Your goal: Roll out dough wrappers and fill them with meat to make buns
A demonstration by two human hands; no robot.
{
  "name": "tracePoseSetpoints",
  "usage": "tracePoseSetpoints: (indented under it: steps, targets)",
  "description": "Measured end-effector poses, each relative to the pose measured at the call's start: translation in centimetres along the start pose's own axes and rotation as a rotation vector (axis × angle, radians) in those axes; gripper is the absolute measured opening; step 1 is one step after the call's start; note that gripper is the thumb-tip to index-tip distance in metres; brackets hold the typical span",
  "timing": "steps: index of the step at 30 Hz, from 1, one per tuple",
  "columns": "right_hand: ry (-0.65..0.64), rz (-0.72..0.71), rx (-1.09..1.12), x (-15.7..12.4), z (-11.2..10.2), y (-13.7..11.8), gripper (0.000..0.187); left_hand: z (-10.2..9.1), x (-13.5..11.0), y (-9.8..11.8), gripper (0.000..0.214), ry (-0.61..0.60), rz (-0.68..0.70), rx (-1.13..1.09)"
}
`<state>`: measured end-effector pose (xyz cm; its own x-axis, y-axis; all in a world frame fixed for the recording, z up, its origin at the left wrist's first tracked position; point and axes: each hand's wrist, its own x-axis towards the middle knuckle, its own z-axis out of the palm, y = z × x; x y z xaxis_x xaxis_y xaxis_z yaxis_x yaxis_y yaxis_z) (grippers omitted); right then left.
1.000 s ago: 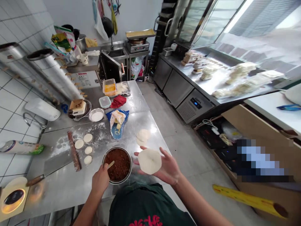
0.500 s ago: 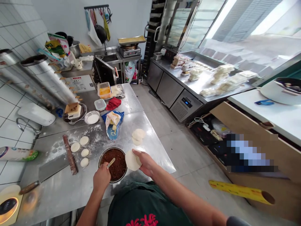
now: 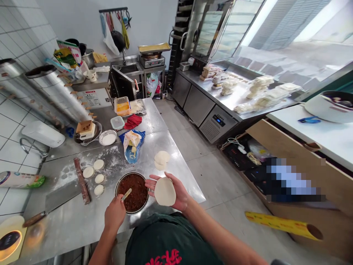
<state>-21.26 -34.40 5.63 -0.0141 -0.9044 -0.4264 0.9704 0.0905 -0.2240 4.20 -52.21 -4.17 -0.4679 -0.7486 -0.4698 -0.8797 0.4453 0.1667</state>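
My left hand (image 3: 115,212) is closed around a narrow pale spatula (image 3: 127,194), whose tip reaches over the near left part of a metal bowl (image 3: 116,184). Dark reddish-brown minced filling (image 3: 135,187) nearly covers the inside of that bowl. Just right of it, my right hand (image 3: 176,193) is turned palm up with its fingers spread. A round, flat dough wrapper (image 3: 164,192) rests across the palm and hides part of it. Beyond this hand, a few more dough wrappers (image 3: 161,158) overlap on the steel table (image 3: 176,151).
To the left lie small dough rounds (image 3: 98,164), a rolling pin (image 3: 82,181) and a cleaver (image 3: 62,195). An opened blue bag (image 3: 132,145) stands past the bowl, near a dish of white powder (image 3: 107,138). The table's right edge borders the floor.
My right hand has turned from gripping the wrapper at its edge to palm up, with the wrapper flat on it. My left hand has shifted slightly left and nearer me with the spatula.
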Motion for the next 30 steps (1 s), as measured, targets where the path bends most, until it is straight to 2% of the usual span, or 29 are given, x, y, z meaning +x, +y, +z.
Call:
tracePoseSetpoints:
  steps: [4,6,8,10,12,15,17,21,23,26,30]
  targets:
    - [0.13,0.019,-0.301,-0.1,-2.3,0.7,0.04,-0.1,0.3,0.0,0.031,0.04,-0.004,0.013]
    - [0.19,-0.022,-0.445,0.1,-3.1,1.2,0.031,-0.2,0.6,0.0,0.03,0.054,-0.006,0.042]
    - [0.225,-0.085,-0.491,0.3,-3.5,1.4,0.026,-0.2,1.1,0.0,0.03,0.062,-0.007,0.076]
    - [0.215,-0.135,-0.416,0.3,-3.5,1.1,0.032,-0.3,1.7,0.2,0.034,0.081,-0.009,0.104]
    - [0.117,-0.119,-0.248,0.0,-3.5,0.5,0.039,-0.3,2.6,0.6,0.037,0.117,-0.018,0.13]
    - [-0.086,0.029,-0.018,0.5,-4.3,0.7,0.047,-0.2,3.9,1.4,0.041,0.166,-0.03,0.153]
    - [-0.134,0.141,0.02,2.2,-5.8,2.0,0.05,0.0,4.7,1.9,0.043,0.176,-0.028,0.153]
    - [-0.065,0.317,-0.071,6.9,-9.7,5.9,0.046,0.6,5.6,2.5,0.046,0.174,-0.01,0.155]
    - [-0.008,0.336,-0.107,8.5,-11.2,7.3,0.045,1.0,5.9,2.8,0.046,0.165,0.007,0.158]
    - [0.069,0.273,-0.148,9.4,-12.1,8.1,0.044,1.5,6.5,3.4,0.046,0.148,0.034,0.16]
    - [0.102,0.239,-0.144,9.5,-12.0,8.0,0.039,1.8,7.4,4.0,0.047,0.134,0.055,0.168]
